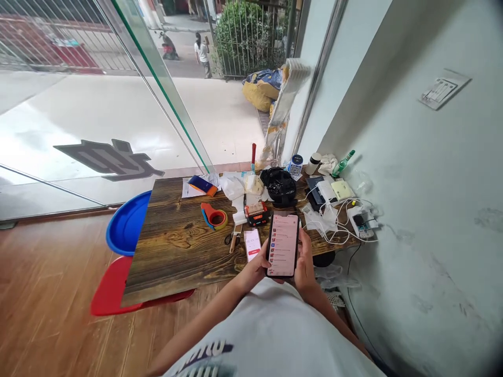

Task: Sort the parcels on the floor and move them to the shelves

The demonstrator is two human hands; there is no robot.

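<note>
On the far left of the worktop (173,262) the tape dispenser (214,216) lies untouched, and so does the second phone (252,244) lying flat just beside my left hand (257,268). That hand cups the lit phone (283,244) from below, fingers wrapped around its left edge. My right hand (305,264) closes on the right edge. I hold the phone upright above the worktop's near edge with a list open on screen; I judge I'm mid-scroll, nothing chosen yet.

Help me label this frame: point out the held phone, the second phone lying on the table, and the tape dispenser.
held phone (283,244), head view, middle of its lit screen
second phone (252,244), head view, its screen
tape dispenser (214,216), head view, its orange body
</note>
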